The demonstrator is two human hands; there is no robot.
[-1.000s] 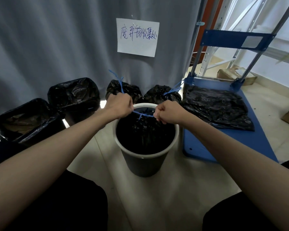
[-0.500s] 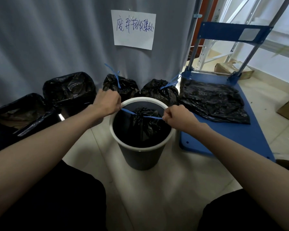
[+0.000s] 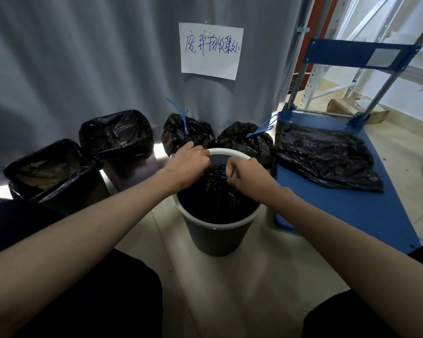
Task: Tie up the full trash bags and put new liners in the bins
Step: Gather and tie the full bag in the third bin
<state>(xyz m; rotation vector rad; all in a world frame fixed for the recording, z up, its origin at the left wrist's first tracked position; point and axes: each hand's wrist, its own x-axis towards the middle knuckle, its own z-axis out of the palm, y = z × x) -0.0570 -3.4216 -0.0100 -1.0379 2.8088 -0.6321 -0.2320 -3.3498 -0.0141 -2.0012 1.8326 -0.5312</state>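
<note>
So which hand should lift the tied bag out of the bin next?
Probably the right hand: it pinches the blue drawstring at the bag neck. The left hand grips beside it.

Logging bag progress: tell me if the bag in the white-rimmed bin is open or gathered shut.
Gathered shut: the bag bunches at its neck, where the left hand and right hand grip.

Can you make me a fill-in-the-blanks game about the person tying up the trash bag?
1. Both hands, left hand and right hand, work over the bag in the round bin with the ____ rim.
2. The drawstring on that bag is ____.
3. Behind the bin stand ____ tied bags.
4. Flat black liners lie on the blue ____.

Missing words: white; blue; two; cart
</note>
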